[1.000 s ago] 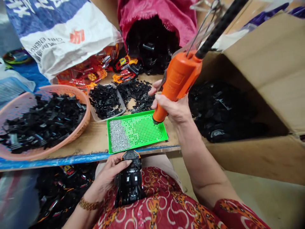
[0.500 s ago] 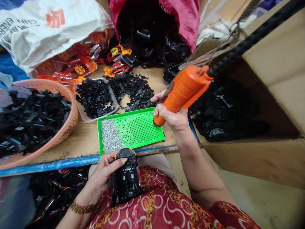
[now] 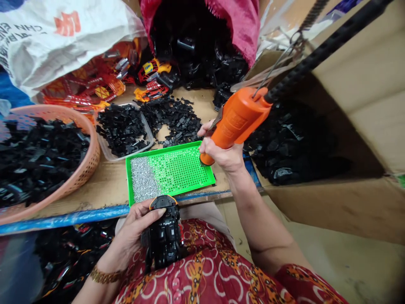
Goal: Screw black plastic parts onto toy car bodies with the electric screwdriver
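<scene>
A green perforated plastic tray lies at the near edge of the wooden worktop, with a pile of small metal screws in its left end. Behind the tray, a clear plastic tub of black parts sits to the left, and a loose heap of small black plastic pieces lies just right of the tub. A round pink plastic basket stands further left. Behind these, orange toy car shells spill from a white woven sack, beside a red cloth sack. An open cardboard box lies right of the worktop. The right hand holds an orange electric screwdriver over the tray's right end. Before the worktop, on the lap, the left hand grips a black toy car chassis.
</scene>
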A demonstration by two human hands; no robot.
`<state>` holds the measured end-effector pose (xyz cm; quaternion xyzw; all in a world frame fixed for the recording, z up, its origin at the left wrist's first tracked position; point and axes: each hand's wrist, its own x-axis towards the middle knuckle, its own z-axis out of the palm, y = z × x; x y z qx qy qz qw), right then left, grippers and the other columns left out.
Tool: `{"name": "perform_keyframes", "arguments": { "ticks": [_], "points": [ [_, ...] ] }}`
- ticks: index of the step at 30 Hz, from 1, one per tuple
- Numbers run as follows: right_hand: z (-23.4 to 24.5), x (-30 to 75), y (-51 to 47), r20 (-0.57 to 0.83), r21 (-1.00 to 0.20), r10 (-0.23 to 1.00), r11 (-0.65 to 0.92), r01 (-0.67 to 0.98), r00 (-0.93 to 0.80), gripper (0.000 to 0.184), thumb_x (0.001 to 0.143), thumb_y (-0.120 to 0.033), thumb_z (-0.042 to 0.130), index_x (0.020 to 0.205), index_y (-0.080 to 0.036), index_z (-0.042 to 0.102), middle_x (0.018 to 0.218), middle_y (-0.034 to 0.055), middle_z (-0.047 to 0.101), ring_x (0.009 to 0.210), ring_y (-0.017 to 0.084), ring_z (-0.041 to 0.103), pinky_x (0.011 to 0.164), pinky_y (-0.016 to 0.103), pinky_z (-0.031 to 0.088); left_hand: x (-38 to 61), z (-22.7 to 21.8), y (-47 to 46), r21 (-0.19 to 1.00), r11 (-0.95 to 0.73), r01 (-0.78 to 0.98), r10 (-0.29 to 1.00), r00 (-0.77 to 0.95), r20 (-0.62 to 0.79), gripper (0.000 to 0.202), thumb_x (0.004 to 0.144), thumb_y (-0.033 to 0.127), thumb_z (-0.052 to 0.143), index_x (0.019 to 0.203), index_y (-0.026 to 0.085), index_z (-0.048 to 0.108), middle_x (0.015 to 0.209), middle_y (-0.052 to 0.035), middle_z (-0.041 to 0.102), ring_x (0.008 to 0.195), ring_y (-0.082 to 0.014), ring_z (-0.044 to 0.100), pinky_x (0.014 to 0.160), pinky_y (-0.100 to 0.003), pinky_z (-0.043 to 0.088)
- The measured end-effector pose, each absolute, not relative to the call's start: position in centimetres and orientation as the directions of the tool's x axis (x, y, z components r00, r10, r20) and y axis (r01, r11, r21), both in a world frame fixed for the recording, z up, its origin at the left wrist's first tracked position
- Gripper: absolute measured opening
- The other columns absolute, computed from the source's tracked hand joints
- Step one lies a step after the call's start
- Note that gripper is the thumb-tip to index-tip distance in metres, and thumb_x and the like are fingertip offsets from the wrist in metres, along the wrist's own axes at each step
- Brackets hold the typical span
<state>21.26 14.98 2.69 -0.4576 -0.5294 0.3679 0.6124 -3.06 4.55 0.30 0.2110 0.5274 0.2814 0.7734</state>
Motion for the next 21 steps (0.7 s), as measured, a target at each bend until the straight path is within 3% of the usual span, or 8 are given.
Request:
{"name": "perform_keyframes", "arguments": {
  "ticks": [9,16,21],
  "points": [
    [2.37,21.10,14.82,0.352,-0.934,0.919,0.356,0.005,0.177,0.024,0.072,-0.041,0.083,0.084,-0.032,0.064,0.084,-0.0025,0.066,0.079,0.021,0.071,0.078,0.042,0.063,-3.28,-0.25,4.06,0.607,0.754,-0.250,0.657,0.302,-0.691,0.032,0.066,0.030,0.092,0.093,0.014,0.083,0.077,-0.0070,0.078,0.059,-0.0168,0.069,0.060,-0.023,0.056],
    [2.36,21.15,14.74,0.345,-0.937,0.922,0.349,0.013,0.173,0.026,0.073,-0.039,0.082,0.090,-0.030,0.064,0.094,-0.0004,0.072,0.091,0.023,0.072,0.084,0.041,0.062,-3.39,-0.37,3.83,0.632,0.739,-0.233,0.672,0.325,-0.666,0.027,0.068,0.031,0.090,0.086,0.013,0.081,0.076,-0.0076,0.078,0.059,-0.0170,0.069,0.060,-0.023,0.055],
    [2.61,20.74,14.39,0.320,-0.942,0.930,0.333,-0.043,0.183,0.031,0.066,-0.032,0.080,0.091,-0.029,0.062,0.087,0.0000,0.066,0.082,0.023,0.071,0.082,0.045,0.063,-3.41,-0.30,3.55,0.640,0.729,-0.243,0.683,0.315,-0.659,0.031,0.066,0.032,0.092,0.088,0.014,0.082,0.075,-0.0069,0.078,0.061,-0.0168,0.070,0.060,-0.022,0.056]
  ]
}}
